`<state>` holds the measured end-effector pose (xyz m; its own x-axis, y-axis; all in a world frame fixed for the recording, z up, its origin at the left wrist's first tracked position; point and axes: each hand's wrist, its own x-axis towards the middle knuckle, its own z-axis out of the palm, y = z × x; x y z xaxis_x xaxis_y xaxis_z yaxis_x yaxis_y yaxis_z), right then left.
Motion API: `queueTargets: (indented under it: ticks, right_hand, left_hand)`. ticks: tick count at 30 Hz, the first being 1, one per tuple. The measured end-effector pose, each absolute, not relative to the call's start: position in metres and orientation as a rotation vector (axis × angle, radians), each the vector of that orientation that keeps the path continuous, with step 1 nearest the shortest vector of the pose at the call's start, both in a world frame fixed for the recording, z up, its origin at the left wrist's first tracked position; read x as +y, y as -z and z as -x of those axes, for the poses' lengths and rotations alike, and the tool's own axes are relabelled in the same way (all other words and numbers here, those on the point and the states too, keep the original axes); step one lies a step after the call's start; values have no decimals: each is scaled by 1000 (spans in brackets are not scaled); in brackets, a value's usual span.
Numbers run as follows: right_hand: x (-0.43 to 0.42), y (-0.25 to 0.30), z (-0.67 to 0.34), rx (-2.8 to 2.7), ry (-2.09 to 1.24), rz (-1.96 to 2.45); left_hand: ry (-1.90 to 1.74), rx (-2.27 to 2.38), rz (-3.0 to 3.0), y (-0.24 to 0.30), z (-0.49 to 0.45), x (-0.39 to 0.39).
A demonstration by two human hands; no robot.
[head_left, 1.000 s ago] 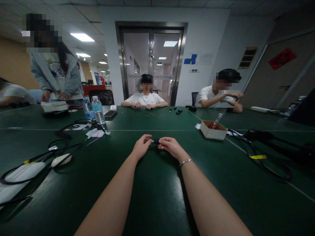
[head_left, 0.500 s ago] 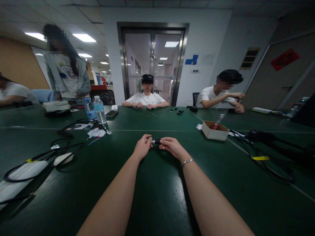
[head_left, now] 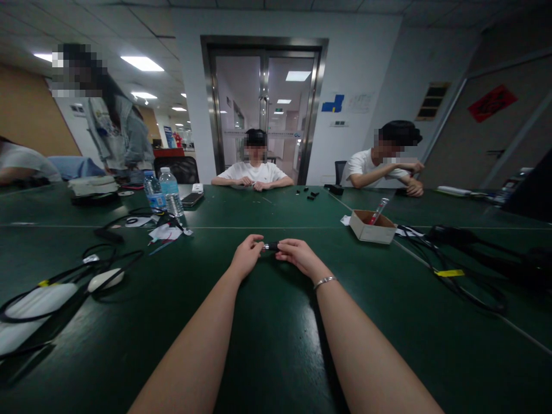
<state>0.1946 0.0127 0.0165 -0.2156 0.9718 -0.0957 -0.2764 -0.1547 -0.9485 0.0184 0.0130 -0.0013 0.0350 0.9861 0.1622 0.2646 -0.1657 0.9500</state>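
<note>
Between my hands, above the green table (head_left: pixel 276 333), is a small black and silver stick-shaped object (head_left: pixel 271 247); its exact kind is too small to make out. The fingertips of my left hand (head_left: pixel 248 256) pinch its silver end. My right hand (head_left: pixel 301 257), with a silver bracelet on the wrist, is closed on the black end. Both ends of the object are partly hidden by fingers.
To the right, an open cardboard box (head_left: pixel 373 229) holds a clear and red tube (head_left: pixel 379 211). Black cables lie at both sides, near a white mouse (head_left: pixel 106 280) on the left. Water bottles (head_left: pixel 171 192) stand back left. Several people are around the table.
Both hands keep their grip on the small object, with hardly any movement. The view has shifted slightly. A standing person at the left has moved further left and turned.
</note>
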Motion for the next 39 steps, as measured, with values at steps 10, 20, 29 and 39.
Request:
queueTargets:
  ticks: [10,20,29,39]
  right_hand:
    - [13,-16,-196,-1067,-1584,949]
    - [13,-16,-195,-1073,-1575,969]
    - [14,-15,-196,-1071,-1586,937]
    - [13,-15,-196,-1069,-1591,921]
  left_hand:
    - [-1167,1315,-1565,1,-18,12]
    - [-1132,1302,-1581,2,-18,14]
    - [-1142,1277,-1620,1,-18,12]
    - [-1168,1276,-1657,5,-18,14]
